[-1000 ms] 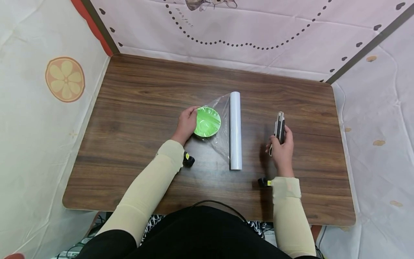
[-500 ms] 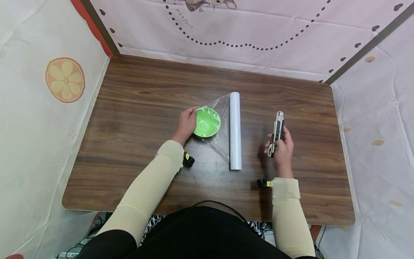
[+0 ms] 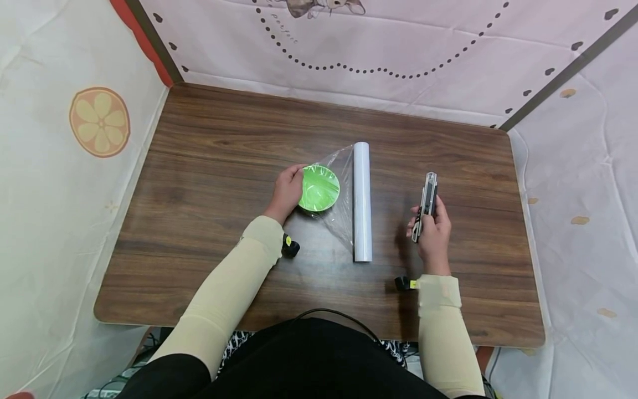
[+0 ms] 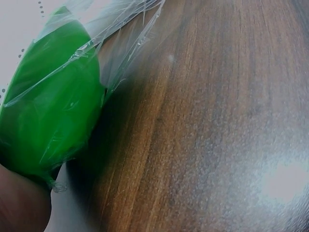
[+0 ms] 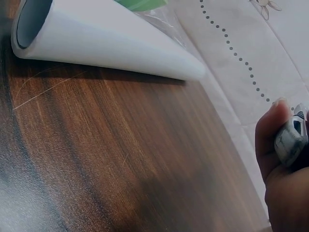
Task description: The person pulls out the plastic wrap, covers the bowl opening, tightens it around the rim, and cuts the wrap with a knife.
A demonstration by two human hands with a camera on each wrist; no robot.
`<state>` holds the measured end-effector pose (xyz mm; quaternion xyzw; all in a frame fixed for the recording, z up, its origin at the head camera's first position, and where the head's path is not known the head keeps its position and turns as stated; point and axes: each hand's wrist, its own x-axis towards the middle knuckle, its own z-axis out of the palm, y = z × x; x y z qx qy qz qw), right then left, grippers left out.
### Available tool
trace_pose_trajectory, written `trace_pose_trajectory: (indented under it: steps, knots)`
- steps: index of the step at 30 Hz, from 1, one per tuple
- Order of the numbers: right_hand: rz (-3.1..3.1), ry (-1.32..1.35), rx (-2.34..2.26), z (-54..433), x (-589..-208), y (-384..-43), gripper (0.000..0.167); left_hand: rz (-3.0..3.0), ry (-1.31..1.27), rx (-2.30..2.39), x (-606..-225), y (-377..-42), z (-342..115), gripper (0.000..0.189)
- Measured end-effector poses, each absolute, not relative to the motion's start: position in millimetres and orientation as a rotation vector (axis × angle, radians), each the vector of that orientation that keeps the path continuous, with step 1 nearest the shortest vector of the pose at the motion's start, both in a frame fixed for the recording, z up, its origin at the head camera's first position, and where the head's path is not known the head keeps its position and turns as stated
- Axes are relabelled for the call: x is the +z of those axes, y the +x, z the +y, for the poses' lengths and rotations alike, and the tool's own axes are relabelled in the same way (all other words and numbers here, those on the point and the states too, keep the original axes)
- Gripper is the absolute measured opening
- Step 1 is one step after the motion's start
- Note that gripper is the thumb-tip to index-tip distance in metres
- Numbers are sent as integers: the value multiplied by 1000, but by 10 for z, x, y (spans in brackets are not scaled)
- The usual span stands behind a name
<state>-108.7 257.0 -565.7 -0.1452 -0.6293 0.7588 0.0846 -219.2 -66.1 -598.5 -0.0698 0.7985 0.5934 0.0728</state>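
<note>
A green bowl (image 3: 320,189) has clear plastic wrap (image 3: 341,169) stretched over it. My left hand (image 3: 287,191) grips the bowl's left rim, thumb on top. In the left wrist view the wrap clings round the bowl's side (image 4: 63,106) and bunches near the hand. The sheet runs right to a white roll of plastic wrap (image 3: 363,202), which lies lengthwise away from me. Right of the roll, my right hand (image 3: 435,235) holds a utility knife (image 3: 426,205) above the table, its front end pointing away from me. No bare blade shows.
The brown wooden table (image 3: 224,138) carries the bowl and roll. A pale printed curtain (image 3: 399,44) stands along its far edge, with white sheets (image 3: 588,221) at both sides. A black cable (image 3: 339,313) crosses my lap near the front edge.
My right hand has turned the utility knife slightly, so more of its upper face shows. The left hand, bowl and roll have stayed in place.
</note>
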Motion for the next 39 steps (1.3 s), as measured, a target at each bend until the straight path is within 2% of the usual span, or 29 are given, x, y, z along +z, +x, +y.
trace_pose_trajectory:
  steps: [24,39]
  knots:
    - [-2008,-465,2135,2525,-5605,-1036,37,2383,-216,1794,-5978,-2189,-663,34]
    - [-2040,-380,2086,2547,-5619,-1009,32,2385,-224,1795,-5979,-2196,-667,34]
